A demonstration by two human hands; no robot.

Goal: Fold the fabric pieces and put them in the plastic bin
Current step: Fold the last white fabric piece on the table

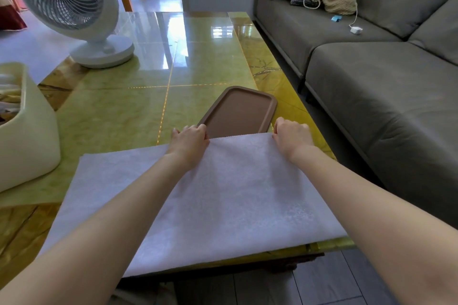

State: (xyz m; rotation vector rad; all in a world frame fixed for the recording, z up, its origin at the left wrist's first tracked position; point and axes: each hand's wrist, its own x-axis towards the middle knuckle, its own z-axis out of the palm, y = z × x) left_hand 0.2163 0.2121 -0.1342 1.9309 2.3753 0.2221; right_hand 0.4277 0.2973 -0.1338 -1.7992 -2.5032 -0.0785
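Lid ahead, open table to the left.
A brown lid (238, 109) lies just beyond my left hand (189, 140) and right hand (292, 136), at the white fabric (235, 193) edge they pinch. Left of them bare green table (119, 111) runs to the cream bin (32, 136) and white fan (71, 7); right, the table ends near a grey sofa (396, 106).

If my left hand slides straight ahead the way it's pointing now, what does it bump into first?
Most likely the brown lid. Your left hand, pinching the far edge of the white fabric, sits right at the lid's near left corner. I can't tell whether they touch yet.
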